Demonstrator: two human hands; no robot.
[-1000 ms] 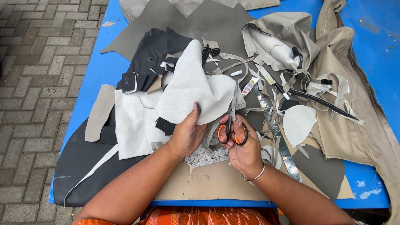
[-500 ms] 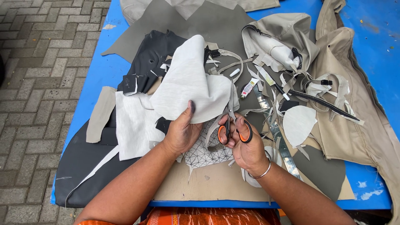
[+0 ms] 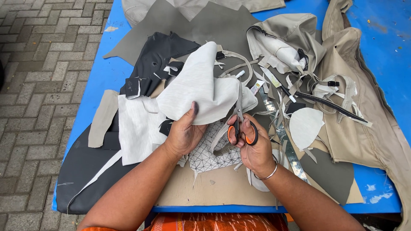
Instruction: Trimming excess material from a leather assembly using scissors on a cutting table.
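My left hand (image 3: 183,133) grips the lower edge of a pale grey-white fabric piece (image 3: 198,85), thumb on top, and holds it up over the table. My right hand (image 3: 253,147) has its fingers through the orange-and-black handles of a pair of scissors (image 3: 241,125). The blades point up into the fabric's right edge. Under both hands lies a white quilted scrap with a diamond pattern (image 3: 213,154) on a tan sheet (image 3: 218,188).
A blue table (image 3: 96,81) holds dark grey and black leather pieces (image 3: 159,55), a white cloth panel (image 3: 137,126), beige covers (image 3: 364,124) at right, a metal ruler (image 3: 286,143) and several strips and offcuts. Brick paving (image 3: 38,85) lies to the left.
The fabric piece has been lifted and turned slightly, and the scissors have advanced upward along its right edge. Both hands stay close together.
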